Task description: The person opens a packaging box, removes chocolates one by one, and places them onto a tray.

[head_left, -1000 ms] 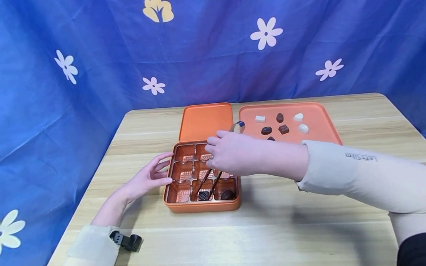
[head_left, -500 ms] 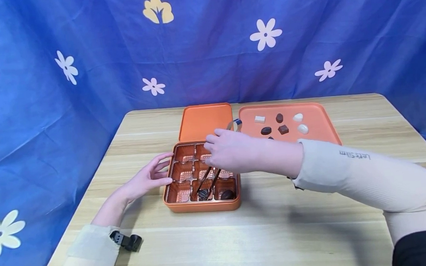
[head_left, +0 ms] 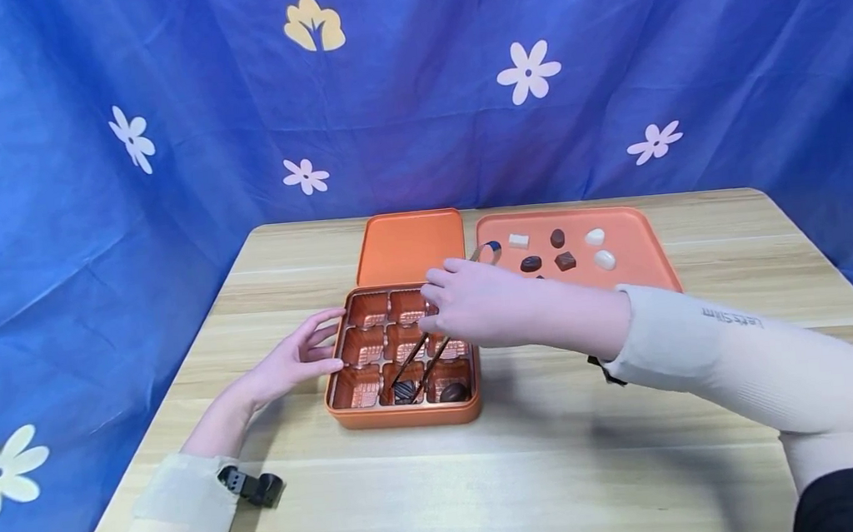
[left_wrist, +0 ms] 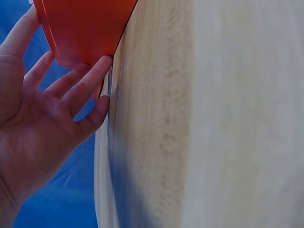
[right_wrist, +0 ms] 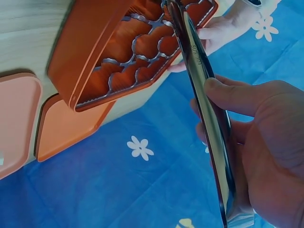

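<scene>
In the head view my right hand (head_left: 485, 303) holds metal tongs (head_left: 434, 365) over an orange box (head_left: 408, 416) with a brown divided insert. The tongs' tips stand on either side of a dark ridged chocolate (head_left: 404, 392) in the front middle compartment. A dark rounded chocolate (head_left: 453, 392) lies in the front right compartment. From the right wrist view, thumb and fingers pinch the tongs' shiny arms (right_wrist: 205, 95). My left hand (head_left: 294, 360) rests against the box's left side, fingers spread and extended. In the left wrist view its fingertips (left_wrist: 105, 61) touch the orange wall.
Behind the box lies an orange lid (head_left: 410, 246). A pink tray (head_left: 638, 237) at the back right carries several dark and white chocolates, partly hidden by my right forearm. A blue flowered curtain (head_left: 413, 92) hangs behind the wooden table (head_left: 564, 489).
My right hand has shifted slightly right, and the tongs' handle end has swung right too. The ridged chocolate stays in its compartment. My left hand keeps its place.
</scene>
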### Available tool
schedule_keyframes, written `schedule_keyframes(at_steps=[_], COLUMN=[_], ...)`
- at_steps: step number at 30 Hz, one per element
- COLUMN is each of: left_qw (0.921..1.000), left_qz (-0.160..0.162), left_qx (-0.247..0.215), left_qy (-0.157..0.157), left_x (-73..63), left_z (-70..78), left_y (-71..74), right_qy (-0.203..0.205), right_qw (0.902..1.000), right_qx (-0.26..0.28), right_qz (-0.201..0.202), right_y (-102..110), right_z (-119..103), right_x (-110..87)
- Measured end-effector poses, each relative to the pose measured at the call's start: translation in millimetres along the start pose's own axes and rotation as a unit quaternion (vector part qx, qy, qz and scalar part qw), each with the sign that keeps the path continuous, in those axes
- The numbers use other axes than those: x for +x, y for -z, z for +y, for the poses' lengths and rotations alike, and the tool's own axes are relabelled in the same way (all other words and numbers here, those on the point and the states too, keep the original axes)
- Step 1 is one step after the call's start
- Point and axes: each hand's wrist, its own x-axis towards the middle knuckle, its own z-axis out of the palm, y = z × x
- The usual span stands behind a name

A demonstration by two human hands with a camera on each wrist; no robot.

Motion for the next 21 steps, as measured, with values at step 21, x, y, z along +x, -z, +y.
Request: schedule_keyframes(at_steps=[21], left_qw=[1.0], left_qz=[-0.002], left_qx=[0.004], left_qy=[-0.003], left_x=[-1.0], left_z=[-0.5], left_y=[0.0], right_qy=[-0.126], right_qw=[0.9785], right_qx=[0.104], right_qz=[0.126], right_y=[-15], right_z=[33], right_x=[-91.4])
